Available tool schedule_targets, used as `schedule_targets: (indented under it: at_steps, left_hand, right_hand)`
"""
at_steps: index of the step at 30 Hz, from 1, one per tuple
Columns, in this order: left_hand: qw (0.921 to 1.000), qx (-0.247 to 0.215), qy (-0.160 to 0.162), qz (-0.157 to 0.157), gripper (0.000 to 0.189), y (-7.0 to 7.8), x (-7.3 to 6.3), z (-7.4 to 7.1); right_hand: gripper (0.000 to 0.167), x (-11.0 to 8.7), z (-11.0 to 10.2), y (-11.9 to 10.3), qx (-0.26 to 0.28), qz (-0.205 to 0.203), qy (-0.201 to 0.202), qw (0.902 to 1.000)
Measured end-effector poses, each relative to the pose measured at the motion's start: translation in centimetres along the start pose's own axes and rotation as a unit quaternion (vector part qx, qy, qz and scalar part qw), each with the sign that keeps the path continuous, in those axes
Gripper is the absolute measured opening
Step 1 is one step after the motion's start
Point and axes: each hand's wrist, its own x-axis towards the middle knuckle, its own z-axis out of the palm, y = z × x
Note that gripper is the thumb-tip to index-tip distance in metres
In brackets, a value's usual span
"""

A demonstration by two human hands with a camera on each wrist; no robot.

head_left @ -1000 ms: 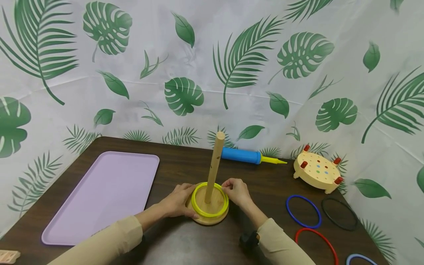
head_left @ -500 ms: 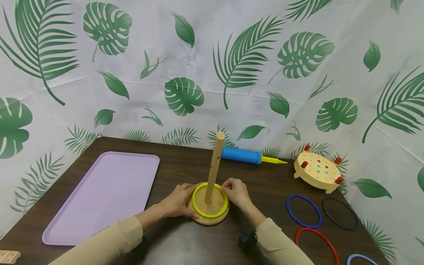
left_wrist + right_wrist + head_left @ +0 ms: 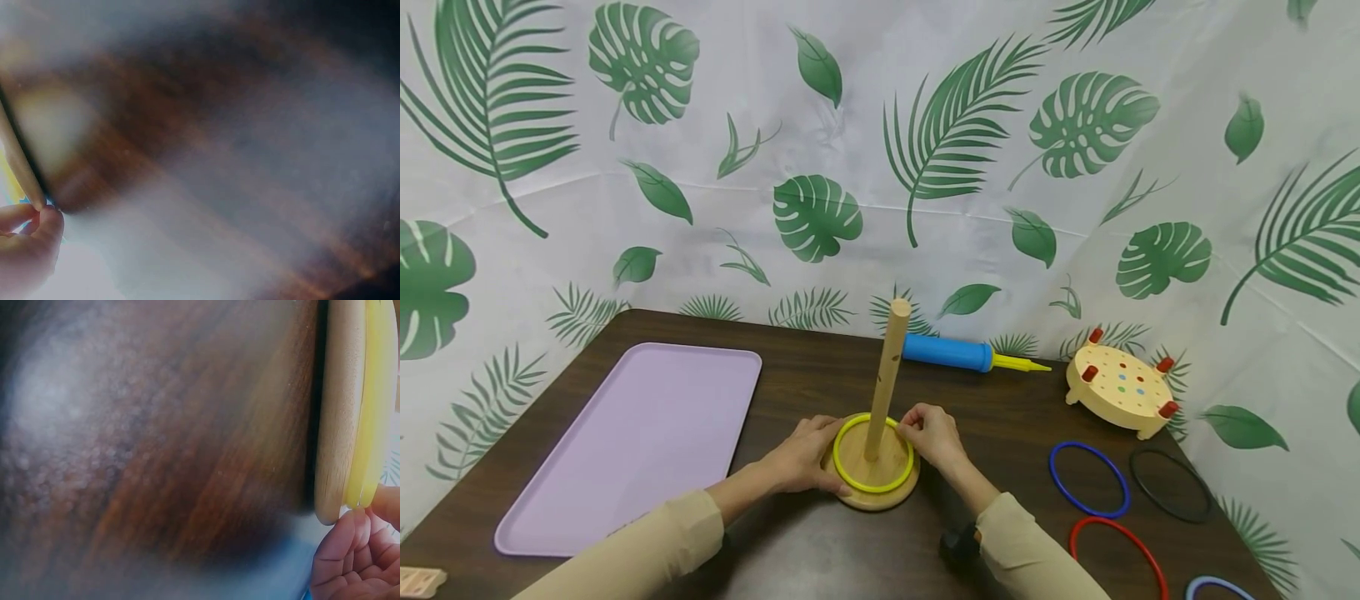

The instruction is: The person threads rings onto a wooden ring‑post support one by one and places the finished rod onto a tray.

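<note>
Fingers of the right hand pinch the yellow ring, already around the post; the left hand grips the base. Off it, right of all fingers: blue ring, black ring, red ring, pale-blue ring (partly out of view).

The table (dark, wood-grained) bears tray, stand, rings.
</note>
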Motion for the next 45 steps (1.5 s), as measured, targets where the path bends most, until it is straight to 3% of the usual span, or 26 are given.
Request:
schedule_targets:
  at_steps: [14, 21, 29, 35, 41, 45]
  left_hand:
    - [1.0000, -0.004, 0.001, 0.000, 0.092, -0.1, 0.0, 0.1]
    - [1.0000, 0.000, -0.002, -0.005, 0.092, -0.1, 0.0, 0.1]
    - [1.0000, -0.001, -0.004, -0.008, 0.092, 0.0, 0.1, 0.1]
    - [1.0000, -0.002, -0.005, -0.007, 0.092, 0.1, 0.2, 0.1]
    - [0.9999, 0.001, -0.005, -0.009, 0.093, 0.1, 0.1, 0.1]
    - [1.0000, -0.001, -0.003, -0.007, 0.094, 0.0, 0.1, 0.2]
  right_hand:
    - [0.006, -0.4, -0.9, 0.3, 0.049, 0.011, -0.016, 0.9986]
    - [0.009, -1.7, -3.8, 1.5, 0.098, -0.004, -0.047, 0.9941]
    - [0.024, -4.3, -7.9, 4.8, 0.100, -0.045, -0.130, 0.9855]
    - [0.027, -7.3, -11.2, 7.9, 0.114, -0.039, -0.245, 0.9619]
    - [0.018, -10.8, -13.9, 11.1, 0.154, -0.099, -0.327, 0.9272]
    - [0.012, -12.7, -14.9, 13.0, 0.146, -0.159, -0.352, 0.9109]
